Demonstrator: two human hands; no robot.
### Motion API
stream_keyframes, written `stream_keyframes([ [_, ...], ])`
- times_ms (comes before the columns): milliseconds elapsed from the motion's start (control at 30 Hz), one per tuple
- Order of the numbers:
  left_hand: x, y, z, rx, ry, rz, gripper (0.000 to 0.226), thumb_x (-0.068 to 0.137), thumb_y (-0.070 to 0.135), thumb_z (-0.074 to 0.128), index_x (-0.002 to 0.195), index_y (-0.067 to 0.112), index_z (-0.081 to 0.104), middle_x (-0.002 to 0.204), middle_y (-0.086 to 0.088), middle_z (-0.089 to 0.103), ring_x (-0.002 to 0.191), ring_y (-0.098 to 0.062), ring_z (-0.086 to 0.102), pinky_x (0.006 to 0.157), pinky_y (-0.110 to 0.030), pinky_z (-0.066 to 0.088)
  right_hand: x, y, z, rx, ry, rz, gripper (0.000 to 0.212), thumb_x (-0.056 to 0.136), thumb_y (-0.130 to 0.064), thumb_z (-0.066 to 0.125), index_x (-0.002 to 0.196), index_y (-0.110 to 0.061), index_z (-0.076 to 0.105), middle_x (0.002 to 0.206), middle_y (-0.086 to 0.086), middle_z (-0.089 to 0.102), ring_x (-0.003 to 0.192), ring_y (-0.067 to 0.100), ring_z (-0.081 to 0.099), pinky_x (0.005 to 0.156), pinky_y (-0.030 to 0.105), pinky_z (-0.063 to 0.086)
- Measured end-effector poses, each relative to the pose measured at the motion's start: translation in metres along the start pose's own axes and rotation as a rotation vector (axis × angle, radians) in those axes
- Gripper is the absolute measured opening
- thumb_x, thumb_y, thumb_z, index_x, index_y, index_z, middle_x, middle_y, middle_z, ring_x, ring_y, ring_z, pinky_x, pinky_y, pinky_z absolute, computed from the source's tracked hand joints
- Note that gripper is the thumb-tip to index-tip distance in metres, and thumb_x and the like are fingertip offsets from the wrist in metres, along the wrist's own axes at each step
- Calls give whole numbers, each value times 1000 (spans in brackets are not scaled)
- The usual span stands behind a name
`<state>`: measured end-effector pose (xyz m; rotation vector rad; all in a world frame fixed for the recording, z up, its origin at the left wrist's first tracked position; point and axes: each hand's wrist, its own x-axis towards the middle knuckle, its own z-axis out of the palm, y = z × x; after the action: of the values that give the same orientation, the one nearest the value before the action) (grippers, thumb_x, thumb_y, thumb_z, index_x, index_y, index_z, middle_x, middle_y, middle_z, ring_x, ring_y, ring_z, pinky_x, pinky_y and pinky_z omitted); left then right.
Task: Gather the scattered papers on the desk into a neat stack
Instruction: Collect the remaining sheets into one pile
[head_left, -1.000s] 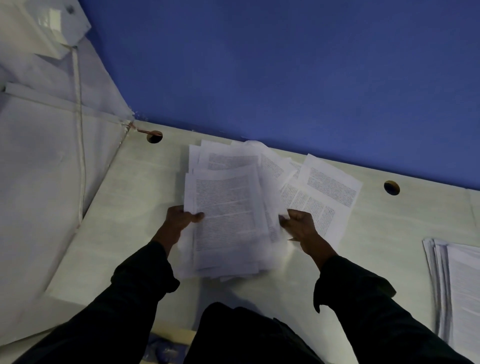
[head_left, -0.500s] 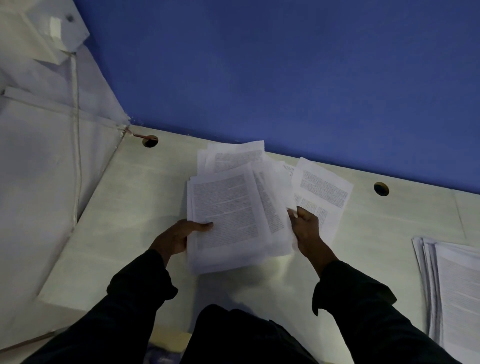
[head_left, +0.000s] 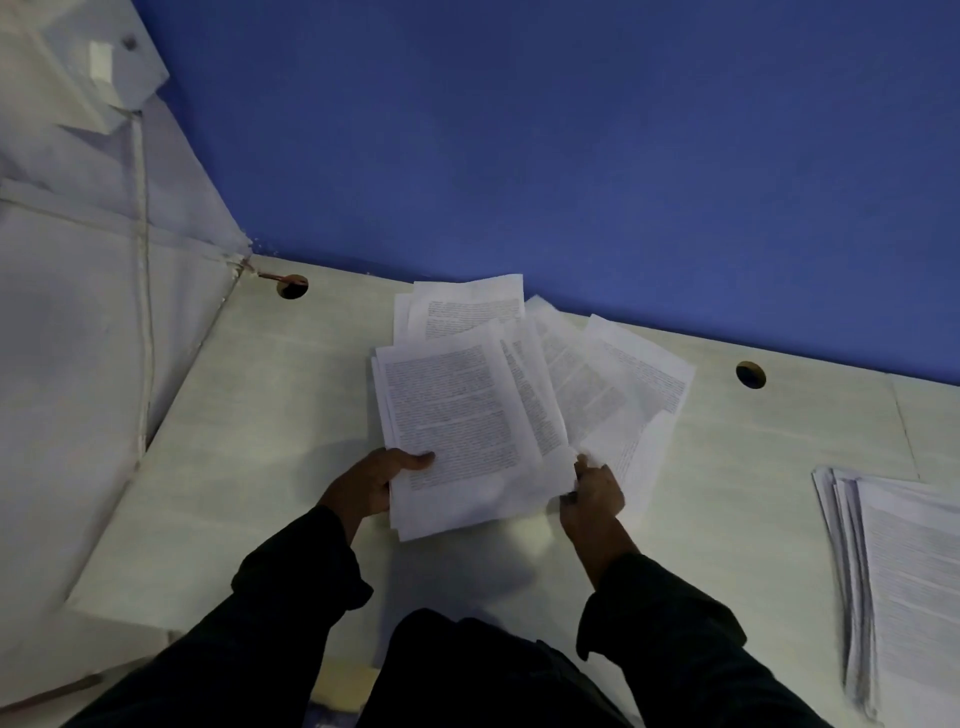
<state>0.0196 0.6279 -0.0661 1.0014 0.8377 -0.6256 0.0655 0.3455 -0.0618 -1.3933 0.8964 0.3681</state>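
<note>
A loose bundle of printed white papers (head_left: 457, 415) is fanned out over the middle of the pale desk (head_left: 249, 467). My left hand (head_left: 371, 486) grips the bundle's lower left edge, thumb on the top sheet. My right hand (head_left: 592, 493) pinches the lower right edge of the sheets. More sheets (head_left: 639, 384) splay out to the right behind it, and one sheet (head_left: 467, 306) sticks out at the back toward the blue wall.
A separate stack of printed papers (head_left: 893, 582) lies at the desk's right edge. Two round cable holes (head_left: 292, 286) (head_left: 750, 375) sit near the blue wall (head_left: 571, 156). A white partition (head_left: 67, 338) bounds the desk on the left.
The bundle has been drawn together and lifted off the desk at its near edge. My left thumb moved onto the top sheet and my right hand slid in toward the bundle.
</note>
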Motion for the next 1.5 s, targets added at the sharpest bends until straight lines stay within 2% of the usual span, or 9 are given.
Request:
stream_keyframes([
  [100, 4, -1, 1, -17, -3, -5, 47, 86, 11, 78, 130, 5, 64, 124, -16, 70, 115, -34, 65, 97, -48, 54, -13, -2, 6, 37, -79, 135, 15, 93, 3, 61, 85, -9, 63, 80, 11, 65, 73, 28, 64, 68, 30, 59],
  [333, 9, 5, 4, 76, 40, 57, 61, 78, 6, 84, 134, 5, 62, 126, -15, 69, 113, -34, 65, 100, -51, 53, -16, -26, -21, -81, -674, 221, 49, 84, 9, 70, 130, -6, 66, 128, 20, 71, 120, 38, 67, 104, 58, 53],
  [500, 6, 13, -11, 261, 22, 89, 72, 75, 3, 86, 141, 6, 57, 134, -11, 65, 122, -31, 61, 109, -47, 47, 11, -61, -35, 178, -476, 126, 52, 87, -36, 74, 136, -21, 66, 123, 7, 75, 102, 26, 73, 82, 41, 60],
  [600, 4, 16, -14, 381, 6, 70, 65, 80, 2, 82, 140, 7, 58, 134, -9, 65, 123, -29, 60, 107, -38, 47, 15, -79, -19, -112, -441, 23, 47, 89, -39, 80, 132, -24, 69, 123, 2, 75, 111, 25, 71, 89, 46, 60],
  [733, 4, 24, -13, 280, 35, 74, 92, 50, 30, 101, 131, 5, 65, 121, -9, 73, 114, -28, 67, 101, -35, 52, 19, -77, 6, -519, -346, -147, 25, 92, -27, 78, 111, -11, 75, 117, 13, 77, 82, 18, 74, 59, 24, 60],
  [933, 4, 20, 7, 141, 38, 41, 70, 67, 15, 90, 129, -2, 65, 120, -16, 73, 111, -34, 69, 103, -49, 52, 14, -51, 11, -210, -245, -40, 53, 102, -49, 56, 141, -14, 60, 132, 10, 68, 118, 33, 66, 104, 55, 53],
  [1200, 0, 5, 20, 116, 166, 130, 52, 79, 3, 83, 127, -2, 65, 117, -14, 71, 88, -22, 70, 67, -30, 61, 11, -35, -2, -293, -336, 50, 69, 84, -63, 73, 139, -23, 62, 133, -2, 69, 119, 23, 65, 111, 50, 46],
  [1333, 1, 5, 29, 98, 280, 202, 57, 75, 12, 89, 126, 2, 66, 118, -13, 70, 94, -23, 69, 84, -32, 57, 13, -36, -4, -334, -446, -31, 65, 81, -44, 79, 133, -7, 68, 124, 10, 75, 113, 28, 73, 102, 53, 56],
  [1500, 3, 5, 43, 161, 250, 274, 58, 73, 23, 91, 124, 8, 67, 112, -5, 72, 91, -12, 69, 76, -22, 59, 5, -39, 5, -469, -550, 0, 46, 83, -31, 85, 124, -16, 71, 117, 2, 77, 106, 19, 72, 90, 37, 61],
])
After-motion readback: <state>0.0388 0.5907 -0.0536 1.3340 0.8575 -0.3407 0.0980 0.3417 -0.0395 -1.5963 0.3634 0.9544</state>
